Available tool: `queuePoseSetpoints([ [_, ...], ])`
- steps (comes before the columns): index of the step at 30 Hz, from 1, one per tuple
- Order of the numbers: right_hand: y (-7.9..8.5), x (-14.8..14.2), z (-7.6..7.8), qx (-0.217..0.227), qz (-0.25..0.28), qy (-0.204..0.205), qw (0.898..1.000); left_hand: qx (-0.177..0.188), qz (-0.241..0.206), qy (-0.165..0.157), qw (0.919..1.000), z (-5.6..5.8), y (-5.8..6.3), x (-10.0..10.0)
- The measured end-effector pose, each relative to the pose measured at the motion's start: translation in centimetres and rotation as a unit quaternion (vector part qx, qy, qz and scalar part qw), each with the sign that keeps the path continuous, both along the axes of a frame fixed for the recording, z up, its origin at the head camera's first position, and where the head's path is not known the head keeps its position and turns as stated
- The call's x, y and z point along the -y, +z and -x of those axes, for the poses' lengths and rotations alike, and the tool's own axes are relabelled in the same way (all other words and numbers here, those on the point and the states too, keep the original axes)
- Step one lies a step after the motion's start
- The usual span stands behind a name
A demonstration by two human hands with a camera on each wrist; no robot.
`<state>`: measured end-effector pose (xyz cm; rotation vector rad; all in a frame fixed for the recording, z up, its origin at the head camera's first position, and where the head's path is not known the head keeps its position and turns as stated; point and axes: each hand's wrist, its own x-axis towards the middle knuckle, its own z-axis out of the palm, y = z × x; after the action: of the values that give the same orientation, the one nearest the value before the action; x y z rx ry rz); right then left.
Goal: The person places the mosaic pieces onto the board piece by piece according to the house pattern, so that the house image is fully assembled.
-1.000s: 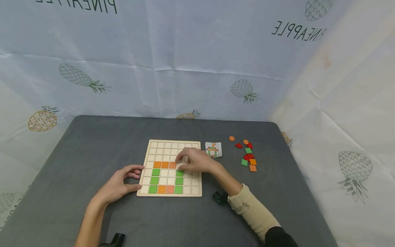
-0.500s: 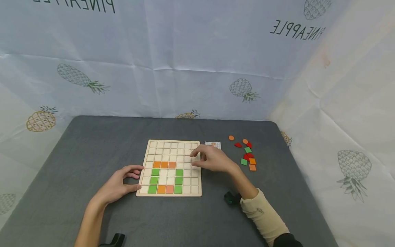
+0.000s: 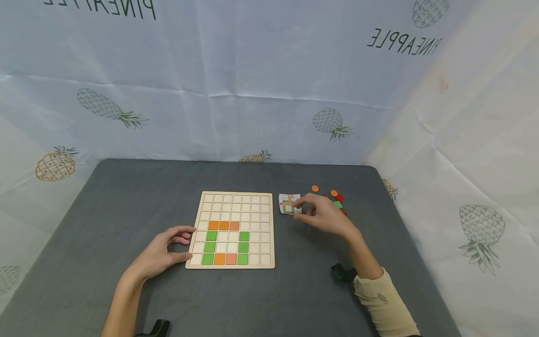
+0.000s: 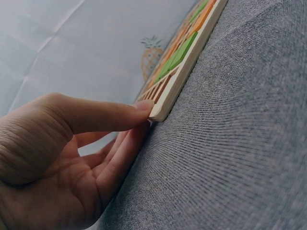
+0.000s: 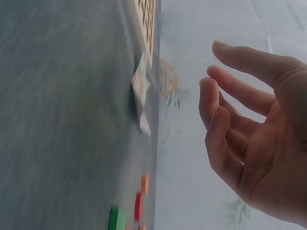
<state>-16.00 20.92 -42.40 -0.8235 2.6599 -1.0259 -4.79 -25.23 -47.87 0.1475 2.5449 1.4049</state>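
Note:
A wooden grid board (image 3: pixel 257 210) lies flat, with green square tiles (image 3: pixel 207 259) and orange square tiles (image 3: pixel 220 259) in several of its cells. At its left edge is my left hand (image 3: pixel 162 251); thumb and fingertips touch the rim. In the left wrist view, the thumb (image 4: pixel 110 115) rests on the board's corner. My right hand (image 3: pixel 324 214) is raised beside a small pattern card (image 3: pixel 287 201), its fingers loosely bent. Nothing shows between those fingers in the right wrist view, where the hand (image 5: pixel 259 115) hangs above the table.
Right of the card lie loose pieces: orange discs (image 3: pixel 315 188), red pieces (image 3: pixel 340 198) and a green square (image 3: pixel 338 204), partly covered by the right hand. A dark grey cloth covers the table (image 3: pixel 252 304). A pineapple-print curtain (image 3: pixel 261 70) hangs behind.
My right hand has left the board and moved right, past the card toward the loose pieces, covering some of them. The left hand keeps its place at the board's edge.

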Motion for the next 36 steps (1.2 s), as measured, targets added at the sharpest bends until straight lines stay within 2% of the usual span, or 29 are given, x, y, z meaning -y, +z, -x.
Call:
queuePoseSetpoints([
  [7,-0.2,-4.0,-0.7,0.010,-0.025,-0.043,0.999,-0.002,-0.002,0.001,1.0000,-0.1,0.0,0.1],
  [13,-0.8,-7.6,-0.8,0.053,-0.026,-0.074,0.996,-0.003,-0.003,0.002,1.0000,-0.2,0.0,0.1],
  [18,-1.4,-10.8,-1.0,0.086,-0.018,-0.077,0.993,0.002,-0.001,0.002,1.0000,-0.1,0.1,0.0],
  [22,-2.2,-12.9,-1.4,0.087,-0.025,-0.070,0.993,0.002,-0.002,0.001,1.0000,0.0,0.1,0.0],
  [28,-3.3,-14.4,-1.7,0.093,-0.028,-0.066,0.993,-0.004,-0.003,-0.002,1.0000,0.0,0.2,0.1],
  [36,-3.9,-14.3,-1.8,0.088,-0.029,-0.064,0.994,-0.006,-0.002,-0.003,1.0000,0.0,0.1,0.1],
])
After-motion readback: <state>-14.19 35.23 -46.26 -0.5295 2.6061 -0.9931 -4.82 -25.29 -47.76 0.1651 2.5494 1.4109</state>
